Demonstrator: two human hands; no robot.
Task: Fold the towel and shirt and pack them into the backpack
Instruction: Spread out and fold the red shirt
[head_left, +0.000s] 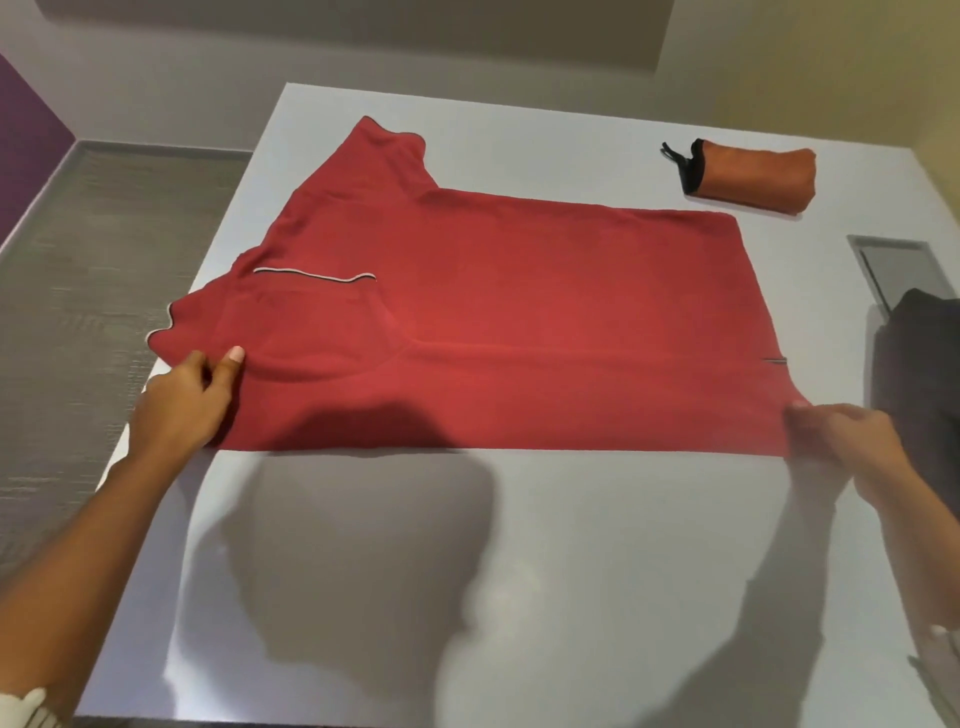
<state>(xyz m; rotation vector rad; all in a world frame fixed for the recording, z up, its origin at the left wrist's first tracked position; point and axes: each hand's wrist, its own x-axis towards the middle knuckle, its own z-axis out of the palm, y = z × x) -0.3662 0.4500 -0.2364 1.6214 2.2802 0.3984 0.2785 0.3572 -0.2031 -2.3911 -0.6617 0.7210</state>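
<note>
Shirt (519, 322) lay flat on table (467, 571), towel (753, 176) folded beyond it. Left hand (182, 405) fingers pinched its shoulder edge, right hand (852, 441) fingers its hem corner; even tension, aligned edges advised

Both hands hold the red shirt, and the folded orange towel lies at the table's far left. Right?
No: the head view shows the orange towel at the far right. The left hand and right hand do hold the red shirt.

Count: one flat red fabric shirt (519, 322), one folded orange towel with black trim (753, 174) far right, one dark fabric backpack (919, 364) at right edge, one white rectangular table (467, 571), two bare hands: left hand (182, 400), right hand (852, 436).
</note>
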